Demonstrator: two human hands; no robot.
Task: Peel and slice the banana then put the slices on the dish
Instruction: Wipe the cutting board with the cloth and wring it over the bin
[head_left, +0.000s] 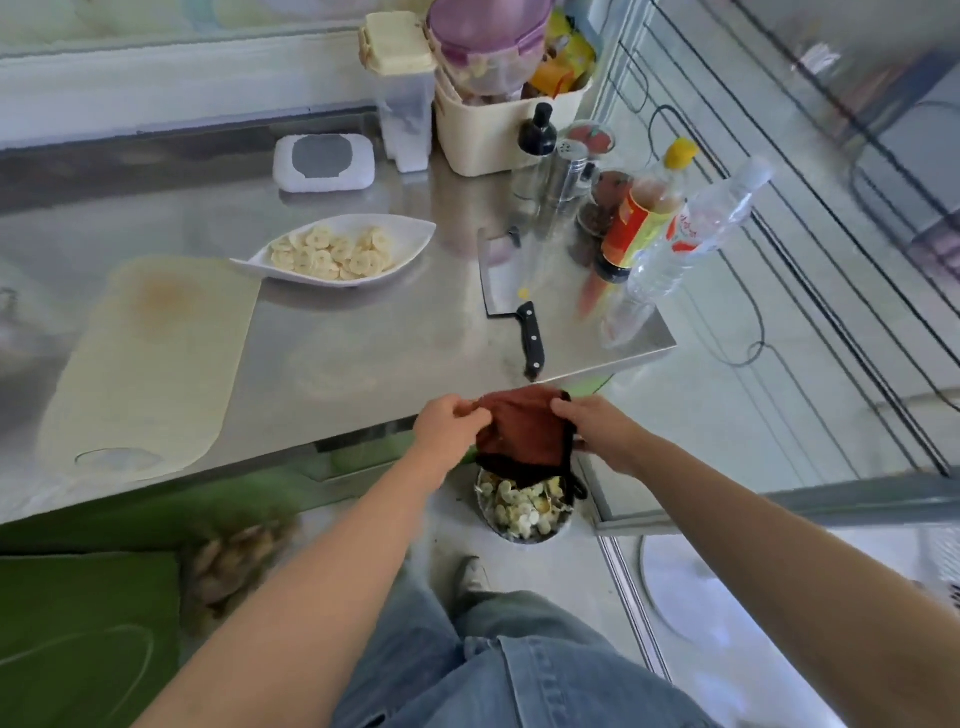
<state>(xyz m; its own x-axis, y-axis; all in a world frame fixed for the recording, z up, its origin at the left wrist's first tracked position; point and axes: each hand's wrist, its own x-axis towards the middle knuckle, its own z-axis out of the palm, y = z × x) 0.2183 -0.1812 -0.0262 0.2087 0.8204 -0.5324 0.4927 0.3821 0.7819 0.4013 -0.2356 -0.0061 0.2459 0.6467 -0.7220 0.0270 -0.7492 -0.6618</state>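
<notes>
The shiny table (363, 332) holds a pale cutting board (156, 364) on the left. Beside it sits the white dish (415, 228) — the banana slices (332, 254) are piled in it. The knife (511, 291) lies flat near the table's edge. The left hand (447, 426) and the right hand (597, 431) each pinch a brown cloth (524, 431) — one on each side.

Bare counter (363, 338) between cutting board (150, 364) and cleaver (511, 291); dish (415, 231) behind; bottles (644, 223) thick along the right edge
</notes>
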